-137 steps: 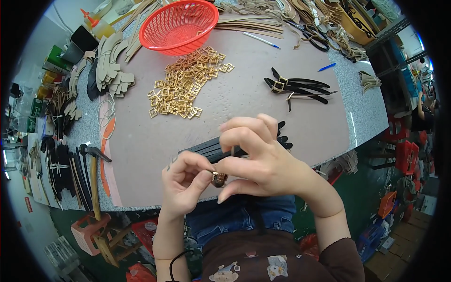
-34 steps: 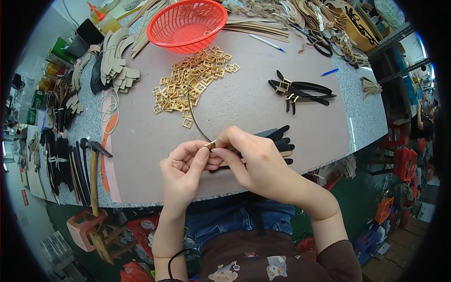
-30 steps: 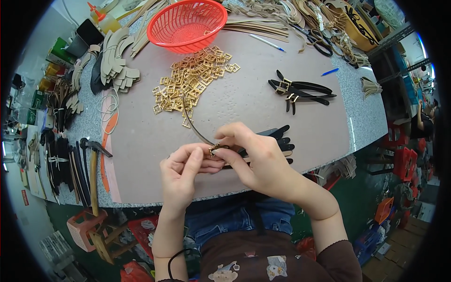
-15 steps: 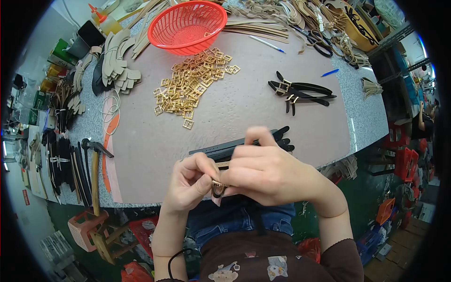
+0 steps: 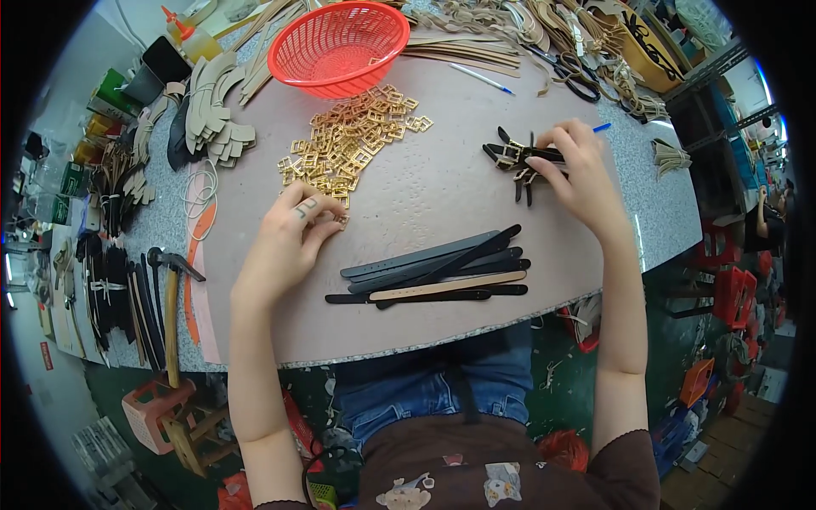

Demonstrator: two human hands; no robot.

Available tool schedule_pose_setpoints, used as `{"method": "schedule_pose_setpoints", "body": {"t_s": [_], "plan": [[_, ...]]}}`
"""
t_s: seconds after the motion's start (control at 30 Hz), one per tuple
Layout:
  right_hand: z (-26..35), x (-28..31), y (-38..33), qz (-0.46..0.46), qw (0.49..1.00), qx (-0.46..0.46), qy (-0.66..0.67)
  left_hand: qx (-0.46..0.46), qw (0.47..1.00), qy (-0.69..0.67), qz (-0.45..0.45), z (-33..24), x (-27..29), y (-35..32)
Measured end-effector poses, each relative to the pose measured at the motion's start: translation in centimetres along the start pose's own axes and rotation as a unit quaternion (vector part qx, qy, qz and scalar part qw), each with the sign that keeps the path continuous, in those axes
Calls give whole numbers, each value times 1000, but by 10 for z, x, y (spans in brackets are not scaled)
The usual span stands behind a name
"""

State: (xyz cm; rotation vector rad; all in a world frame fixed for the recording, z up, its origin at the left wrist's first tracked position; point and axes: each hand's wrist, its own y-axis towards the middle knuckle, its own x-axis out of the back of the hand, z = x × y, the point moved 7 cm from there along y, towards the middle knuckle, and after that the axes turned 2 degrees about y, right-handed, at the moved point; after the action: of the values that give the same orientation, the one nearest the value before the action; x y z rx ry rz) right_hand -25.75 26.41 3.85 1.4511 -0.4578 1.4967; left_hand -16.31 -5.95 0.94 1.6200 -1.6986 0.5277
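Note:
My left hand is at the near end of a heap of square gold buckles. Its thumb and fingers pinch a single buckle, mostly hidden behind the fingertips. Over to the right, my right hand grips a black strap at the group of finished black straps with gold buckles; the fingers cover part of them. Between the hands and nearer to me lie several loose black and dark grey straps, with one tan-faced strap among them.
A red plastic basket stands behind the buckles. A white pen, scissors and bundled straps lie at the back. On the left are beige curved pieces, a hammer and black strap bundles.
My hands have parted from in front of me. The left went forward to the buckles, and the right carried a buckled strap to the group at right. The loose straps are now uncovered.

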Motion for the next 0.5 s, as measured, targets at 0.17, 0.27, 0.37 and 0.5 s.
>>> {"method": "schedule_pose_setpoints", "body": {"t_s": [0.17, 0.27, 0.37, 0.5], "plan": [[101, -27, -26, 8, 967, 131, 217, 82, 996, -25, 38, 6, 4, -10], [167, -54, -38, 106, 940, 187, 264, 113, 991, -64, 5, 1, 4, -18], [178, -73, -41, 114, 947, 179, 239, 113, 990, -83, -11, -14, 10, -33], [169, -77, -34, 109, 924, 96, 354, 124, 984, -122, -41, -20, 12, -57]]}}
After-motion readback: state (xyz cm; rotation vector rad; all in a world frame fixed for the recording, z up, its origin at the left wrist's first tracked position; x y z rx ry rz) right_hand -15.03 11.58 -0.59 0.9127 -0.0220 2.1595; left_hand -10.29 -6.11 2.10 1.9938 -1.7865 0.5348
